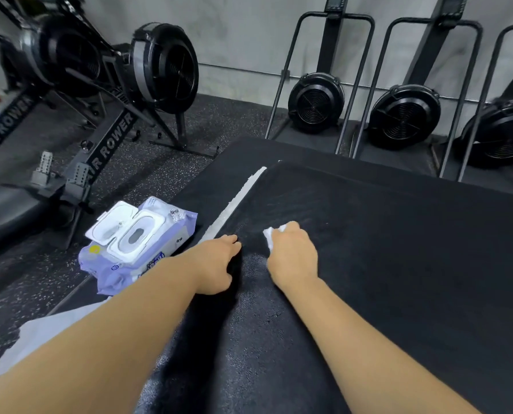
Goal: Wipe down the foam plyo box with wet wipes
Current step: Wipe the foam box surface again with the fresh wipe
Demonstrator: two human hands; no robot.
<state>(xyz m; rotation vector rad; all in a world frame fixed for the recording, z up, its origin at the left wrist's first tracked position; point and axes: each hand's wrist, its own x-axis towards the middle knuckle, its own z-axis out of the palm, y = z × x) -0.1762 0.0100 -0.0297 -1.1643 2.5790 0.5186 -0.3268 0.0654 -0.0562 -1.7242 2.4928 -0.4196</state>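
Where the black foam plyo box (383,264) fills the foreground, the right hand (294,255) presses a crumpled white wet wipe (271,236) onto its top, fingers curled round it. The left hand (216,264) grips the box's left edge, fingers folded over it. A purple wipes pack (136,243), lid open, lies just beside. Air rowers (115,85) stand beyond.

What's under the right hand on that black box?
A crumpled white wipe sticks out from under the right hand, held against the foam plyo box. Most of the wipe is covered by the hand.
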